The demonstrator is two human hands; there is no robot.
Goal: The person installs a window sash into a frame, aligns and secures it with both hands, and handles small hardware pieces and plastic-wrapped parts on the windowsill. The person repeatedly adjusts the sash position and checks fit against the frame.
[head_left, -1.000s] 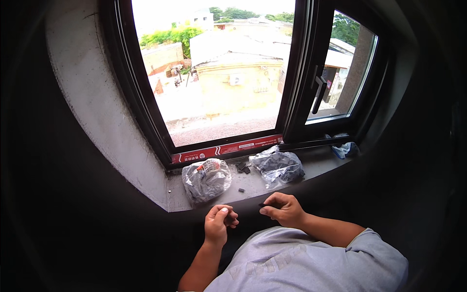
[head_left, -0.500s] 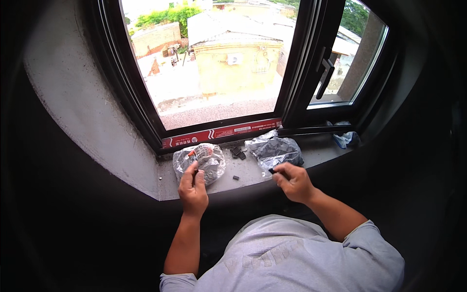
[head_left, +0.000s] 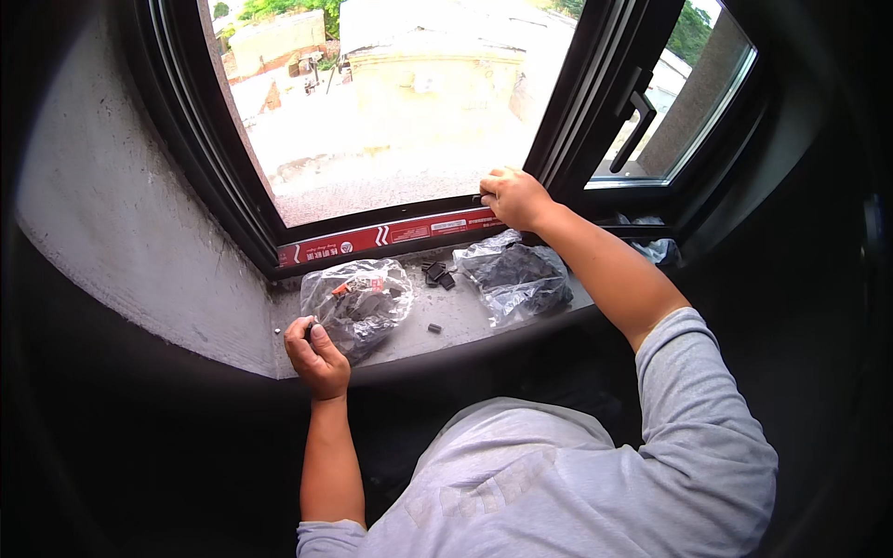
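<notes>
My right hand (head_left: 516, 198) reaches up to the lower rail of the black window frame (head_left: 367, 219), near its right corner. The fingers are pinched on a small black piece (head_left: 477, 198) against the rail; most of it is hidden. My left hand (head_left: 318, 361) is closed at the sill's front edge, beside a clear plastic bag (head_left: 386, 302) of dark parts. Between its thumb and fingers shows a bit of another small black piece (head_left: 308, 331), its kind unclear.
A second clear bag (head_left: 521, 279) of black parts lies on the grey sill (head_left: 456, 312), below my right forearm. Several loose black pieces (head_left: 437, 273) lie between the bags, and a single one (head_left: 434, 327) nearer the front. A crumpled bag (head_left: 659, 251) lies far right, below the window handle (head_left: 636, 135).
My right hand has moved from in front of the right bag up to the window's lower rail, carrying the black piece. My left hand has shifted left and down, and the view has tilted slightly.
</notes>
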